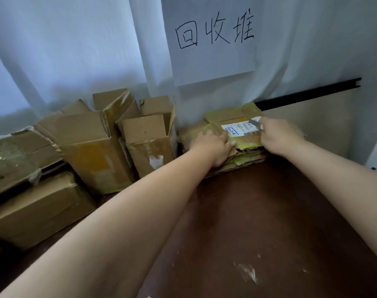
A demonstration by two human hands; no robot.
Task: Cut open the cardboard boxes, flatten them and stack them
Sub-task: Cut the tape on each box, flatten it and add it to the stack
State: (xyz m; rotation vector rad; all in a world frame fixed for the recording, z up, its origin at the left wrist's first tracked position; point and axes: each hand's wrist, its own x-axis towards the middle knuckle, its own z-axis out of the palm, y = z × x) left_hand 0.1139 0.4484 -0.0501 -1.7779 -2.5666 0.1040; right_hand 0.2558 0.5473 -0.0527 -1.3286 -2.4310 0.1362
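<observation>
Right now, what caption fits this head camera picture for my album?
Both hands, left hand and right hand with a knife, press a flattened box onto the cardboard pile.

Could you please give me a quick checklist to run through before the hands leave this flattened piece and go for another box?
1. Flattened box lies on the stack: ok.
2. Left hand presses it down: ok.
3. Blade in right hand points away from the left hand: ok.
4. Blade retracted: not ok, it sticks out.
5. Stack edges squared: not ok, ragged.
6. Uncut boxes remain on the left: ok.
</observation>
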